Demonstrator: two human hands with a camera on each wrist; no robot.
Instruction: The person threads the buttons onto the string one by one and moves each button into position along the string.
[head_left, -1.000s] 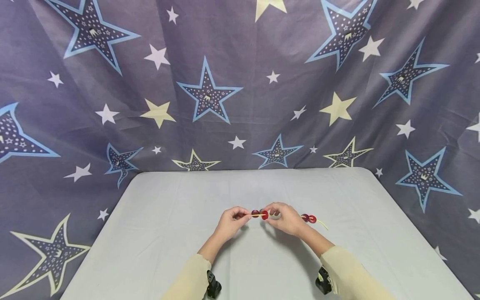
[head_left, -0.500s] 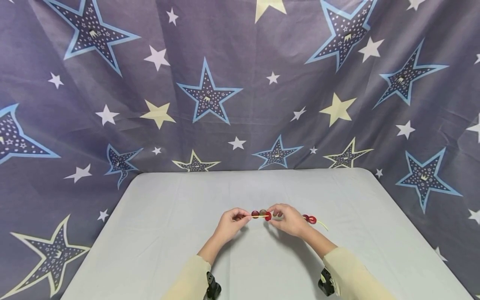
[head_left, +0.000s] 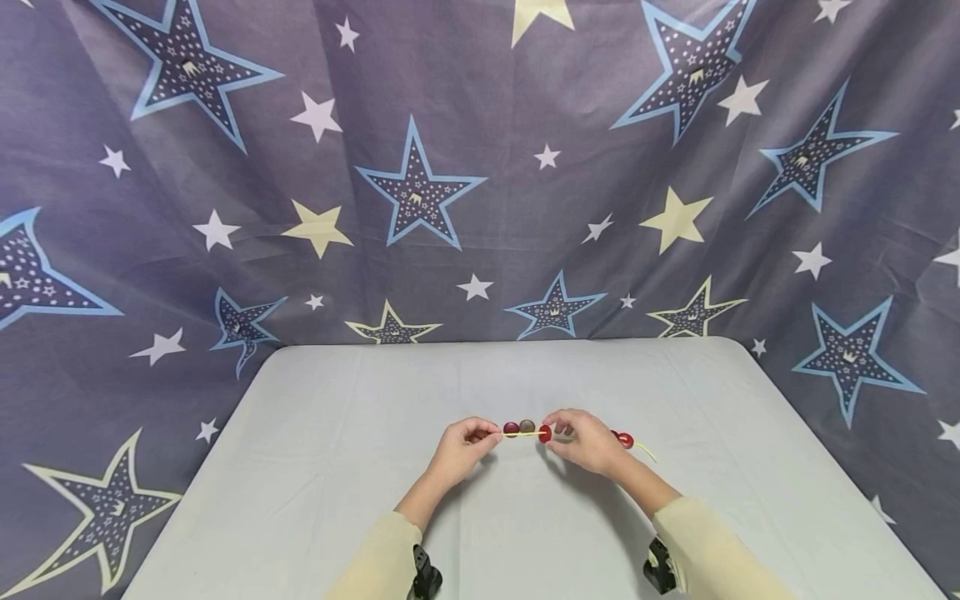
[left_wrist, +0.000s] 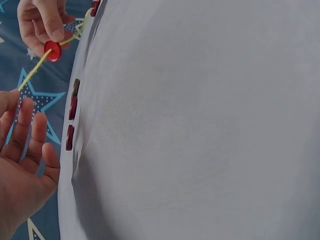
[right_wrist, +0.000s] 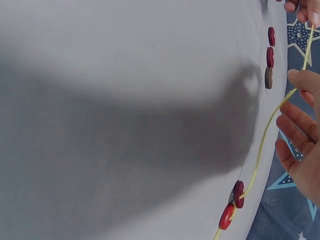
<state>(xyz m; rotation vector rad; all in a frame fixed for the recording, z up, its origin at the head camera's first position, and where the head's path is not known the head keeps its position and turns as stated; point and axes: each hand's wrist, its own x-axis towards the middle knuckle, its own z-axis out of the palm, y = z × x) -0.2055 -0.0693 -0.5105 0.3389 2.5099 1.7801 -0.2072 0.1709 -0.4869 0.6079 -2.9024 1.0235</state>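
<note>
My left hand (head_left: 467, 443) pinches one end of a yellow string (head_left: 522, 433) between thumb and fingertips. A red button (head_left: 545, 433) is threaded on that string, and my right hand (head_left: 588, 439) pinches it by the edge. In the left wrist view the string passes through the middle of the red button (left_wrist: 52, 51) and runs taut to my left fingertips. From my right hand the string curves down to two more threaded buttons, a dark red button (right_wrist: 239, 195) and a red button (right_wrist: 227, 216), both on the table.
Behind the hands, loose buttons lie in a row: a brown button (right_wrist: 268, 78) and two dark red ones (right_wrist: 270, 57). A light grey cloth covers the table (head_left: 337, 492). A star-patterned curtain (head_left: 480, 167) hangs behind and beside it. The string's tail (head_left: 645, 452) lies at the right.
My right hand has slid the red button rightward along the string, away from my left hand. More yellow string shows between the hands. The left hand has hardly moved.
</note>
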